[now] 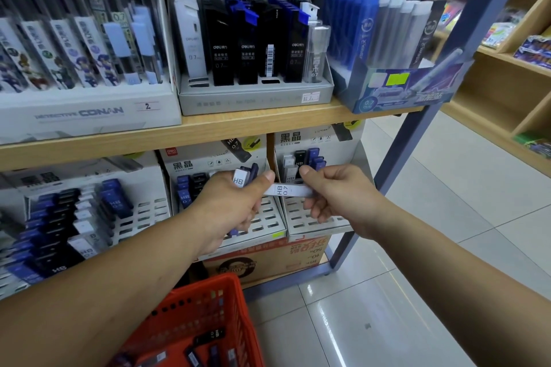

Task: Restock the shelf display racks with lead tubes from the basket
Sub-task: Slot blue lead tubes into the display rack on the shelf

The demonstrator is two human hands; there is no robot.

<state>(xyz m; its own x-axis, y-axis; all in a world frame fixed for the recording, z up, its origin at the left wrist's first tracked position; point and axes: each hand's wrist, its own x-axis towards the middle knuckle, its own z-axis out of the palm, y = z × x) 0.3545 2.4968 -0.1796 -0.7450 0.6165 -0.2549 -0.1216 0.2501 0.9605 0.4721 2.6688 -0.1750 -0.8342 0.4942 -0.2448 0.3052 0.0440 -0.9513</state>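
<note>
Wooden shop shelf (226,128) ran above both hands, w/ slotted display racks (298,222) just behind them. The left hand (235,205) gripped a bunch of lead tubes (240,179), fingers curled round them. The right hand (337,197) pinched a white HB 0.7 tube (293,190) btwn thumb & fingers, its far end at the left thumb. Below the left forearm sat a red basket (208,301) w/ loose tubes (210,335) inside.

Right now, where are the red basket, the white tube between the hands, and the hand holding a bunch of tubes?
red basket (185,311): head view, its mesh wall.
white tube (287,190): head view, its middle, by the HB print.
left hand (235,205): head view, its back; it grips the bunch of tubes (238,180).
</note>
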